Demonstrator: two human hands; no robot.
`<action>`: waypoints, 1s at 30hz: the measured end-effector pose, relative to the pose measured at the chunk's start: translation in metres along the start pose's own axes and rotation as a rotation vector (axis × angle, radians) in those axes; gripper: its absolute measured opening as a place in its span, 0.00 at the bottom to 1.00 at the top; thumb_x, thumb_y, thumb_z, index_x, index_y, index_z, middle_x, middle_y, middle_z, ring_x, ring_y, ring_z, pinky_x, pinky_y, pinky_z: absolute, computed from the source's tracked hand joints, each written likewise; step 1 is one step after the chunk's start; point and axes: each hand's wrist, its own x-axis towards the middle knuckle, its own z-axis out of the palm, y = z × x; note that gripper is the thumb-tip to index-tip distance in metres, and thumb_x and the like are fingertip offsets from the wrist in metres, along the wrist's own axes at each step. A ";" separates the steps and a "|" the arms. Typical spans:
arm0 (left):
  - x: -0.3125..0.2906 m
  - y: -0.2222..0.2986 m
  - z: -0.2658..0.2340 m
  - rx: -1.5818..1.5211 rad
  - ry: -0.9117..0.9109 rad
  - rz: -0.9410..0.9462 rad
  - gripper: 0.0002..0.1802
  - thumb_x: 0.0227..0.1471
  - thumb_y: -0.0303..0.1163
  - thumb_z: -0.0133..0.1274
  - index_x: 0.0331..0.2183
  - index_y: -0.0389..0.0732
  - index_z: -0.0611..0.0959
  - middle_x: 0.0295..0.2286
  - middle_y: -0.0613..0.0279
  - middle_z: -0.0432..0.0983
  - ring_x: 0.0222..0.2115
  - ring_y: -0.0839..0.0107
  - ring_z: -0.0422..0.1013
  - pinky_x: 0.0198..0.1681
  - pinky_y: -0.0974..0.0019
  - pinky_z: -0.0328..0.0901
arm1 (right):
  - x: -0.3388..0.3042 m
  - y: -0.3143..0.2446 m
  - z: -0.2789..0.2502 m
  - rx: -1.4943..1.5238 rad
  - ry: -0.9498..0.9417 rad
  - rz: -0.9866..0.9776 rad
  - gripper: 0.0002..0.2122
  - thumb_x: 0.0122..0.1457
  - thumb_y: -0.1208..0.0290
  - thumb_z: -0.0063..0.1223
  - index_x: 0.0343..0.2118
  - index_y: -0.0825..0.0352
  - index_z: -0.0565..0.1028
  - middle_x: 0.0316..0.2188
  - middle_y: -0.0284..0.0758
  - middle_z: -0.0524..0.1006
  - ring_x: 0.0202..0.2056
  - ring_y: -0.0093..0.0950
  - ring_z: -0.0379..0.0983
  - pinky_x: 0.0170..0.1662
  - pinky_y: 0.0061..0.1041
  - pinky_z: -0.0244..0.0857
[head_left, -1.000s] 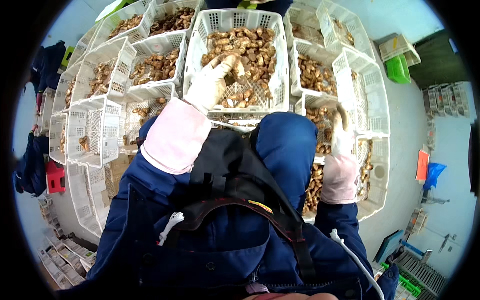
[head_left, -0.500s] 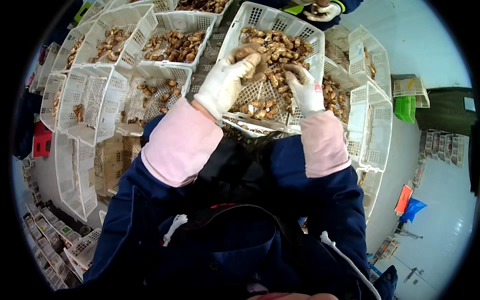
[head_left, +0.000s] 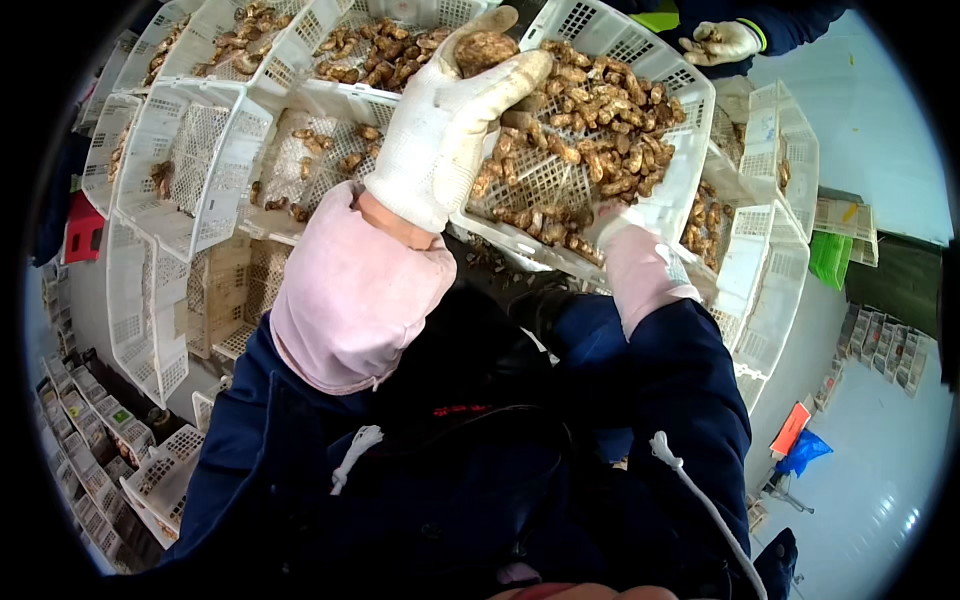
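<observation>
My left hand, in a white knit glove with a pink cuff, is raised over the left side of the middle crate. Its thumb and fingers curl around a brown mushroom with a rounded top. Beneath, the white perforated plastic crate holds many small brown mushrooms, heaped at its far and right side, with part of its mesh bottom bare. By the crate's near right corner is my right hand, low and smeared; its fingers cannot be made out.
To the left, further white crates hold mushrooms in small amounts. More crates stand on the right. Across the middle crate, a co-worker's gloved hand holds something small. A red stool stands at far left, green crates at far right.
My left hand has lifted up from the crate, with the mushroom in it. My right hand has dropped from above the mushrooms to the crate's near edge. The whole view has shifted a little.
</observation>
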 end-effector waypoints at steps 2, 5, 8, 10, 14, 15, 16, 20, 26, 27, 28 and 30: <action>-0.013 0.003 -0.020 0.070 0.094 -0.008 0.21 0.57 0.35 0.59 0.50 0.37 0.78 0.31 0.65 0.78 0.29 0.79 0.72 0.35 0.74 0.67 | -0.084 -0.044 -0.090 0.118 0.233 -0.007 0.21 0.56 0.66 0.46 0.55 0.55 0.71 0.52 0.38 0.74 0.46 0.36 0.75 0.51 0.34 0.66; -0.012 0.002 -0.013 0.083 0.066 0.024 0.21 0.57 0.35 0.59 0.50 0.37 0.78 0.31 0.65 0.78 0.30 0.78 0.72 0.37 0.73 0.67 | -0.119 -0.061 -0.123 -0.092 0.112 -0.123 0.25 0.59 0.61 0.49 0.61 0.49 0.66 0.56 0.35 0.71 0.50 0.36 0.74 0.53 0.31 0.67; -0.008 0.000 -0.011 -0.027 0.060 0.049 0.21 0.56 0.33 0.60 0.49 0.37 0.78 0.30 0.66 0.77 0.30 0.79 0.72 0.36 0.74 0.67 | -0.088 -0.077 -0.094 -0.198 -0.227 -0.159 0.26 0.60 0.59 0.49 0.62 0.50 0.64 0.59 0.35 0.69 0.59 0.36 0.66 0.58 0.33 0.63; -0.006 -0.003 -0.007 -0.037 0.058 0.022 0.20 0.56 0.33 0.60 0.49 0.38 0.79 0.29 0.67 0.77 0.30 0.79 0.72 0.35 0.74 0.67 | -0.111 -0.071 -0.105 -0.180 -0.284 -0.149 0.25 0.60 0.60 0.49 0.62 0.51 0.65 0.58 0.36 0.70 0.59 0.36 0.66 0.59 0.31 0.62; -0.008 -0.001 -0.011 0.016 0.086 -0.074 0.17 0.56 0.35 0.60 0.46 0.40 0.80 0.29 0.67 0.77 0.29 0.79 0.72 0.33 0.74 0.68 | -0.097 -0.064 -0.083 -0.055 -0.006 -0.502 0.25 0.60 0.63 0.48 0.62 0.50 0.65 0.57 0.38 0.71 0.56 0.38 0.69 0.58 0.33 0.65; -0.009 0.000 -0.011 0.002 0.086 -0.054 0.17 0.56 0.36 0.60 0.46 0.40 0.81 0.29 0.67 0.77 0.29 0.79 0.72 0.33 0.74 0.68 | -0.105 -0.068 -0.094 -0.057 -0.025 -0.483 0.25 0.60 0.62 0.48 0.62 0.49 0.64 0.58 0.39 0.70 0.57 0.39 0.68 0.58 0.33 0.64; -0.009 0.000 -0.011 0.001 0.082 -0.052 0.17 0.56 0.36 0.60 0.46 0.40 0.81 0.29 0.67 0.77 0.29 0.79 0.72 0.33 0.74 0.68 | -0.122 -0.074 -0.108 -0.012 -0.108 -0.421 0.24 0.61 0.61 0.46 0.62 0.52 0.65 0.58 0.40 0.70 0.57 0.39 0.68 0.59 0.35 0.64; -0.007 -0.002 -0.008 -0.042 0.092 -0.004 0.19 0.57 0.36 0.59 0.49 0.41 0.79 0.32 0.66 0.78 0.30 0.77 0.72 0.35 0.72 0.69 | -0.107 -0.066 -0.085 -0.121 0.057 -0.417 0.24 0.62 0.50 0.45 0.58 0.54 0.68 0.48 0.42 0.77 0.51 0.38 0.73 0.54 0.34 0.67; -0.016 0.000 -0.005 -0.050 0.062 -0.059 0.22 0.58 0.36 0.57 0.53 0.40 0.76 0.35 0.64 0.78 0.30 0.76 0.72 0.35 0.71 0.69 | -0.091 -0.063 -0.142 0.223 0.446 -0.246 0.25 0.63 0.53 0.48 0.61 0.54 0.64 0.54 0.41 0.72 0.55 0.35 0.69 0.59 0.30 0.62; -0.015 0.002 -0.002 -0.065 0.066 -0.089 0.22 0.58 0.36 0.57 0.53 0.39 0.76 0.36 0.64 0.78 0.30 0.76 0.72 0.35 0.71 0.69 | -0.068 -0.057 -0.132 -0.008 0.683 -0.337 0.28 0.62 0.55 0.49 0.63 0.59 0.61 0.59 0.41 0.67 0.60 0.35 0.63 0.61 0.30 0.59; -0.011 -0.006 -0.005 -0.039 0.063 -0.076 0.24 0.58 0.36 0.57 0.54 0.39 0.75 0.36 0.64 0.78 0.31 0.76 0.73 0.36 0.71 0.69 | -0.056 -0.066 -0.130 -0.081 0.627 -0.256 0.29 0.62 0.57 0.50 0.63 0.61 0.59 0.60 0.41 0.66 0.61 0.36 0.61 0.62 0.30 0.57; -0.008 -0.010 -0.003 -0.030 0.079 -0.061 0.24 0.58 0.36 0.57 0.54 0.40 0.74 0.36 0.64 0.78 0.31 0.76 0.73 0.36 0.71 0.69 | -0.040 -0.078 -0.128 -0.226 0.587 -0.140 0.31 0.60 0.60 0.51 0.65 0.63 0.57 0.59 0.42 0.67 0.62 0.36 0.61 0.61 0.32 0.58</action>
